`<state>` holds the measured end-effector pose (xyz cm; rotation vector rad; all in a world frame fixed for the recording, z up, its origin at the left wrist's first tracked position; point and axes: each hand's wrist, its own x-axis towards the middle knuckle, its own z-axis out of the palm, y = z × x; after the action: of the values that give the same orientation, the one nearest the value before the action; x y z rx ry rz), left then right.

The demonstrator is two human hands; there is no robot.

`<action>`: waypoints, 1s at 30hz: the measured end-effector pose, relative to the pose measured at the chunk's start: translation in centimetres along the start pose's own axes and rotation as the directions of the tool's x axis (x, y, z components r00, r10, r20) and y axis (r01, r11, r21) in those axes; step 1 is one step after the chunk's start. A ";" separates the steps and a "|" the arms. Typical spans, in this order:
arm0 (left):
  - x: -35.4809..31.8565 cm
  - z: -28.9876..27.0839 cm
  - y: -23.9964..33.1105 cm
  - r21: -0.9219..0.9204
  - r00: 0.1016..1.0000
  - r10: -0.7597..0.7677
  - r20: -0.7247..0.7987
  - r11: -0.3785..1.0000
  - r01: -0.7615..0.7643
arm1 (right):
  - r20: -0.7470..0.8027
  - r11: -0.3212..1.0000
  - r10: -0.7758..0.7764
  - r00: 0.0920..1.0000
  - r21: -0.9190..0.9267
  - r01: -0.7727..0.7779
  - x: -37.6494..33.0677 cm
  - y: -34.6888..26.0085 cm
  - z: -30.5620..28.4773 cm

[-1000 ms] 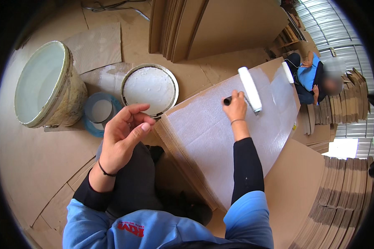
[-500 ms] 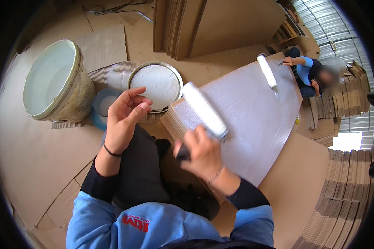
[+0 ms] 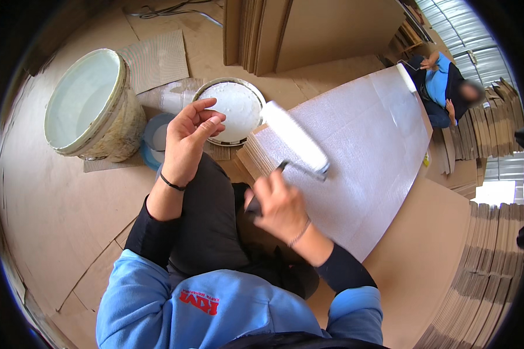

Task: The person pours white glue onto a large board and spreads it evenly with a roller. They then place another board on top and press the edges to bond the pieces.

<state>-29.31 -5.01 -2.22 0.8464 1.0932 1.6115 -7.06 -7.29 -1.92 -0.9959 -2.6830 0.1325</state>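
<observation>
My right hand (image 3: 280,210) is closed round the black handle of a paint roller (image 3: 296,136). Its white, wet-looking sleeve lies at the left edge of a large cardboard sheet (image 3: 361,168), which tops a stack and has a shiny whitish coating. Raised in the air, my left hand (image 3: 186,139) holds nothing visible, its fingers loosely bent and apart. Behind it lies a round tray or lid (image 3: 239,110) with white liquid in it. At the sheet's far right corner is a second white roller (image 3: 407,78), beside a person (image 3: 439,78) in blue and black.
On the left stands a smeared bucket (image 3: 125,128) with whitish contents, next to a blue container (image 3: 148,157). Cardboard panels (image 3: 337,35) stand upright at the back. More stacked cardboard (image 3: 477,267) fills the right side. Cardboard sheets (image 3: 58,221) cover the floor.
My right hand's roller has shifted slightly along the sheet's left edge. The other person's roller has moved to the far right corner. My left hand keeps its pose; the view has shifted a little.
</observation>
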 end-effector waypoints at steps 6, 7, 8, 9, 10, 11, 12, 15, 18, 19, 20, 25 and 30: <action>0.0 0.2 -0.2 -0.010 1.000 -0.012 -0.009 1.000 0.012 | -0.064 0.994 -0.022 0.998 0.109 0.029 -1.0 -3.7 -2.0; -0.1 0.2 -0.2 -0.007 1.000 0.000 -0.012 1.000 0.000 | -0.083 0.994 0.009 0.996 0.105 0.000 -0.4 -2.5 -1.9; -0.1 0.1 -0.2 -0.001 1.000 0.005 -0.020 1.000 -0.005 | -0.110 0.993 0.042 0.993 0.119 -0.028 0.2 -1.3 -1.8; -0.2 0.1 -0.2 0.008 0.999 0.008 -0.032 1.000 -0.007 | -0.131 0.996 0.050 0.990 0.083 -0.039 0.8 0.0 -1.6; -0.2 0.1 -0.2 0.012 0.999 0.012 -0.032 1.000 -0.012 | -0.151 0.997 0.055 0.987 0.055 -0.047 1.3 1.1 -1.4; -0.2 0.1 -0.2 0.019 0.999 0.015 -0.038 1.000 -0.014 | -0.168 0.999 0.044 0.985 0.025 -0.040 1.3 1.8 -1.3; -0.2 0.1 -0.2 0.029 0.999 0.014 -0.045 1.000 -0.013 | -0.152 0.999 0.031 0.988 0.041 -0.025 0.8 2.1 -1.3; 0.0 0.2 -0.2 0.032 0.999 0.015 -0.038 0.999 -0.014 | -0.136 0.995 -0.046 0.990 0.080 0.057 -1.9 1.3 -1.6; 0.3 0.5 -0.3 0.072 0.999 0.011 -0.032 0.997 -0.008 | -0.113 0.980 -0.182 0.977 0.057 0.190 -4.6 -0.1 -1.6; 0.4 0.7 -0.4 0.077 1.000 0.009 -0.026 0.997 -0.007 | -0.128 0.980 -0.183 0.975 0.058 0.192 -4.8 -0.2 -1.4; 0.4 0.8 -0.4 0.085 1.000 0.007 -0.021 0.996 -0.005 | -0.096 0.986 -0.148 0.984 0.059 0.154 -4.8 0.0 -1.2; -0.1 1.4 -0.6 0.092 0.999 0.026 -0.028 0.995 -0.023 | -0.069 0.995 -0.088 0.994 0.042 0.091 -1.2 3.1 0.4; 0.0 1.1 -0.7 0.073 0.998 0.040 -0.045 0.997 -0.036 | -0.038 0.976 -0.218 0.975 0.000 0.218 -3.3 0.2 -0.3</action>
<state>-28.06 -4.61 -2.48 0.8858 1.1804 1.6387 -4.43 -9.30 -2.39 -0.6888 -2.7327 0.0740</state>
